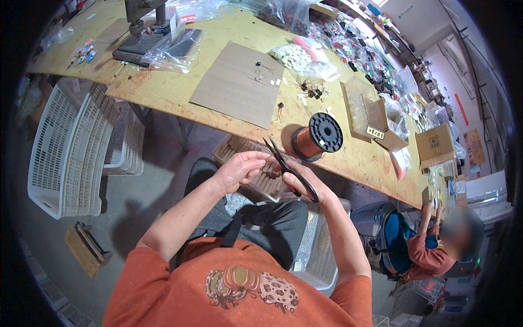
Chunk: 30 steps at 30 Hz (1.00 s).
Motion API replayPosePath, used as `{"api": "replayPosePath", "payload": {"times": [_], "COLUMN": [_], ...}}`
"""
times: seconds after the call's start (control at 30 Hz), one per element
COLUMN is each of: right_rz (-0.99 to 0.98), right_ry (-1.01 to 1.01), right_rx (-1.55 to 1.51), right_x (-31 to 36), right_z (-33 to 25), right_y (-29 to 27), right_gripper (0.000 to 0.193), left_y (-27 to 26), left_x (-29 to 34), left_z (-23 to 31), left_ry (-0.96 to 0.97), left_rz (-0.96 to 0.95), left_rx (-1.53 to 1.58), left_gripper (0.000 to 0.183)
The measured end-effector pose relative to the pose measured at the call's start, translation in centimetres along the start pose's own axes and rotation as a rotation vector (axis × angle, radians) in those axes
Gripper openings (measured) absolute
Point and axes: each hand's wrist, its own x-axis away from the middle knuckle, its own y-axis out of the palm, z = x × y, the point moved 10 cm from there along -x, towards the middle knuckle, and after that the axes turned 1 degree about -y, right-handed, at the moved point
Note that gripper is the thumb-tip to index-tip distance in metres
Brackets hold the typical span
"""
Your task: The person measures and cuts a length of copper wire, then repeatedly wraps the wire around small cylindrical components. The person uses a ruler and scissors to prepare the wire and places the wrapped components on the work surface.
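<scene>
My right hand (308, 177) is closed around a pair of black-handled scissors (298, 177), whose blades stand apart and point up and to the left. Close to the blades, my left hand (242, 169) has its thumb and forefinger pinched together; whatever is between them is too small to make out. A small dark brown piece (274, 175) shows by the fingers of my right hand. Just beyond the hands, at the table's near edge, sits a black spool (325, 132) wound with copper wire (308, 143).
On the yellow table (163, 92) lie a cardboard sheet (231, 82) with small wired parts, a bag of white pieces (297, 57), and a clear tray (357, 106). A press (147, 32) stands far left. White crates (68, 147) flank the left. Another person (430, 250) sits right.
</scene>
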Motion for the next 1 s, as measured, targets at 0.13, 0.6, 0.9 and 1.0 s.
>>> {"api": "replayPosePath", "payload": {"times": [0.13, 0.6, 0.9, 1.0], "right_rz": [0.017, 0.151, -0.045, -0.073], "right_ry": [-0.096, 0.005, 0.210, 0.122], "right_rx": [0.075, 0.069, -0.721, -0.824], "right_x": [-0.9, -1.0, 7.2, 10.0], "right_z": [-0.4, 2.8, 0.9, -3.0], "right_y": [-0.2, -0.7, 5.4, 6.7], "right_gripper": [0.056, 0.033, 0.056, 0.079], "left_y": [-0.2, -0.5, 2.5, 4.1], "left_x": [-0.1, -0.1, 5.3, 6.7], "left_z": [0.3, 0.5, 1.4, 1.5], "left_ry": [0.013, 0.033, -0.009, -0.008], "left_rz": [0.012, 0.024, -0.109, -0.139], "left_rx": [-0.014, 0.029, 0.163, 0.182], "left_gripper": [0.022, 0.023, 0.026, 0.026]}}
